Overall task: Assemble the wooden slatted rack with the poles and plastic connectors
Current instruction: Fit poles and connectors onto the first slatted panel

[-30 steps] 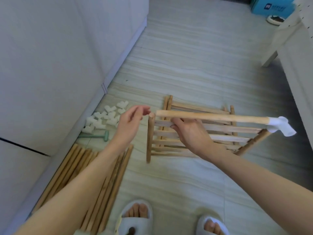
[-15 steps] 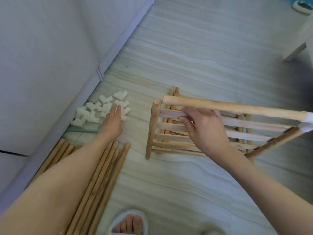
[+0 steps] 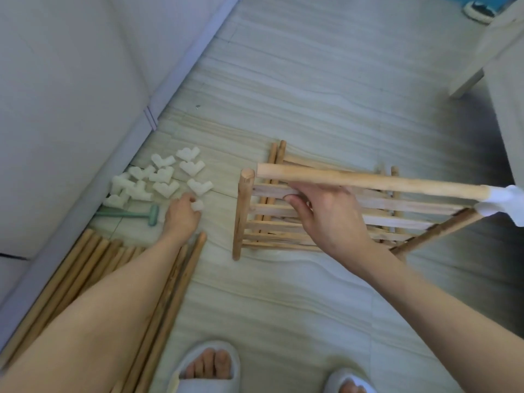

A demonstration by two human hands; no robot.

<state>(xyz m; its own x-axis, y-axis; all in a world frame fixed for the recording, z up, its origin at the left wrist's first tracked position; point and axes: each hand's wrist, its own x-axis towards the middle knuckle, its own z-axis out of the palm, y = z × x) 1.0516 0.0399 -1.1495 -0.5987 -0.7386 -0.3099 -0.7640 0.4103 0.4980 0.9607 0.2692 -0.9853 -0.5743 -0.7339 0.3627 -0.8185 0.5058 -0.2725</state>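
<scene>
Slatted panel (image 3: 326,219) held up off the floor (image 3: 312,89), tilted, with a second panel (image 3: 279,154) lying flat beneath it. Gripped mid-slat by the right hand (image 3: 329,217), thumb under and fingers curled over the top slat. Long pole (image 3: 368,181) running across just above that hand, bare at its left end beside the panel's corner post (image 3: 243,211), capped at the right end by a white connector (image 3: 507,199) that also meets the panel's far rail.

Probably light and stiff: thin dry wood, rigid enough to lift from one slat, though thin slats could flex or crack if levered hard. Better taken by a slat close to a post, or by the post itself, when pressing a joint home. Round pole likely smooth and apt to roll or twist in the socket.

Left hand (image 3: 183,215) down on the floor at the edge of the connector pile (image 3: 158,180), fingertips pinching one white piece (image 3: 197,205). Likely meant for the bare corner where pole meets post. Small, hard plastic, easy to pinch, probably a tight push fit.

Green mallet (image 3: 130,215) lying just beside that hand. Spare poles (image 3: 93,262) bundled along the wall (image 3: 71,80), partly under the forearm. Slippers (image 3: 204,373) at the bottom edge.
</scene>
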